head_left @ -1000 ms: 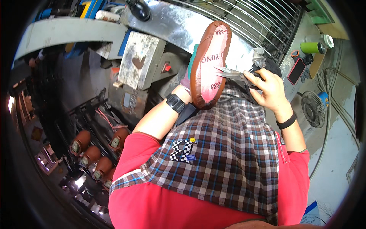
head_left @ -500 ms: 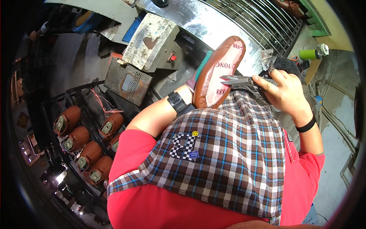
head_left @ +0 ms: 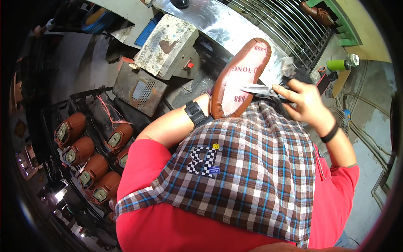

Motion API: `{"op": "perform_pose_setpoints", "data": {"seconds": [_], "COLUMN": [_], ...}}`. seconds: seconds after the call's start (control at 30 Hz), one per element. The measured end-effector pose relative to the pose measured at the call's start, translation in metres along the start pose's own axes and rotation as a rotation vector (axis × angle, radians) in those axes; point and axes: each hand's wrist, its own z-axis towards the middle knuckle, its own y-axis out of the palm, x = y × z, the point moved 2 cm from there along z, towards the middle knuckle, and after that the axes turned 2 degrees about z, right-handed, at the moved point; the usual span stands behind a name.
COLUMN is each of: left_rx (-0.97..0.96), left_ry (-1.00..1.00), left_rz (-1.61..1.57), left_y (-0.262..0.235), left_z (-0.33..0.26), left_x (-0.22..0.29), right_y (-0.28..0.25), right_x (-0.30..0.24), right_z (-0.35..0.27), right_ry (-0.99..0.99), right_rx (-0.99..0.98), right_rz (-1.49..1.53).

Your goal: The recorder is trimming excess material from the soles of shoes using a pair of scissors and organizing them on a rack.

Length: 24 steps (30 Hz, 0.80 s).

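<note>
A brown leather shoe stands sole-up in front of my apron, its pale pinkish bottom with printed marks facing me. My left hand holds it from behind; nearly all of that hand's fingers are hidden by the shoe. In my right hand is a pair of scissors, fingers closed round the dark handles. The metal blades lie across the heel half of the sole, their tips over its middle. Whether the tips touch the surface, I cannot tell.
Several brown shoes sit on a dark rack at the left. A paint-spattered metal box stands beyond my left forearm. Behind the shoe are a shiny metal worktop and a barred rack. A green bottle is at the far right.
My right hand has turned and the scissor blades have come closer together over the sole. The shoe has shifted slightly left, and the teal patch beside it is now out of sight.
</note>
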Motion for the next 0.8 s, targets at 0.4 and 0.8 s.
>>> {"op": "perform_pose_setpoints", "data": {"seconds": [0.4, 0.8], "left_rx": [-0.203, -0.183], "left_ry": [0.013, 0.308], "left_rz": [-0.080, 0.024], "left_y": [0.020, 0.030], "left_z": [-0.015, -0.009], "left_x": [0.006, 0.003], "right_y": [0.010, 0.022], "right_x": [-0.021, -0.017], "right_z": [-0.001, 0.016], "right_ry": [0.000, -0.059], "right_rx": [0.142, 0.051], "right_rz": [-0.082, 0.038]}}
